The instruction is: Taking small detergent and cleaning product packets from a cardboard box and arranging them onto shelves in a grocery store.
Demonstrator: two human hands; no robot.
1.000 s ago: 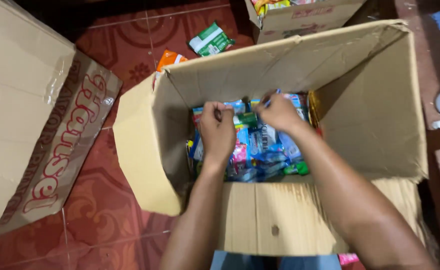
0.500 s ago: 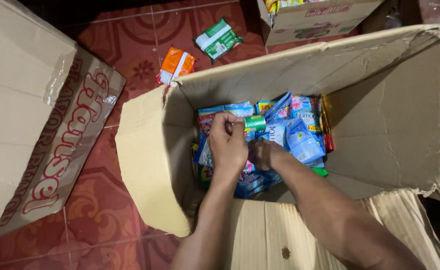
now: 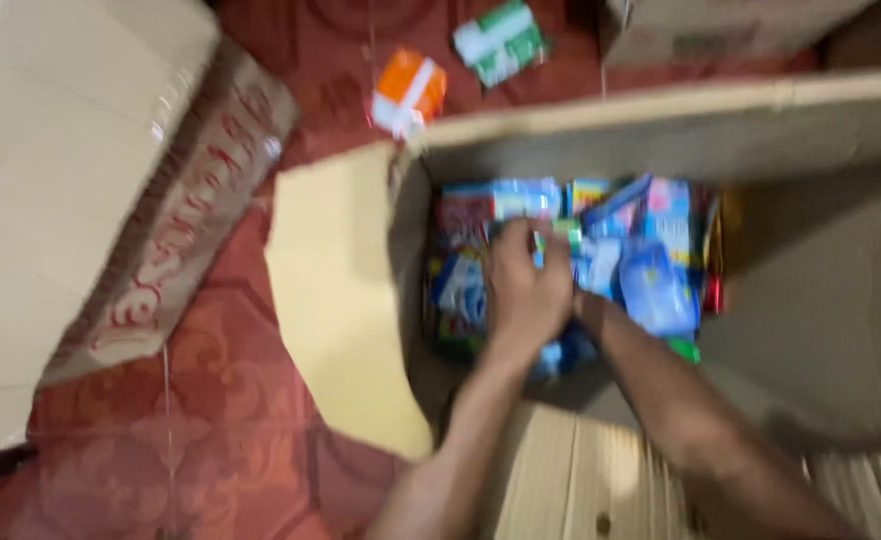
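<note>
Both my arms reach down into an open cardboard box (image 3: pixel 351 300) whose bottom is covered with colourful packets (image 3: pixel 651 280), mostly blue. My left hand (image 3: pixel 526 285) lies over the packets near the box's left side, fingers curled on them. My right hand (image 3: pixel 579 305) is almost wholly hidden behind the left hand; only its wrist shows. The picture is blurred, so neither grip can be made out.
A flattened cardboard sheet with red printing (image 3: pixel 131 230) lies at the left on the red patterned floor. An orange packet (image 3: pixel 409 92) and a green-and-white packet (image 3: pixel 501 40) lie on the floor beyond the box. Another cardboard box (image 3: pixel 721 30) stands at the top right.
My right hand has slid left from the blue packets to tuck in behind my left hand. The view has shifted and gone blurry.
</note>
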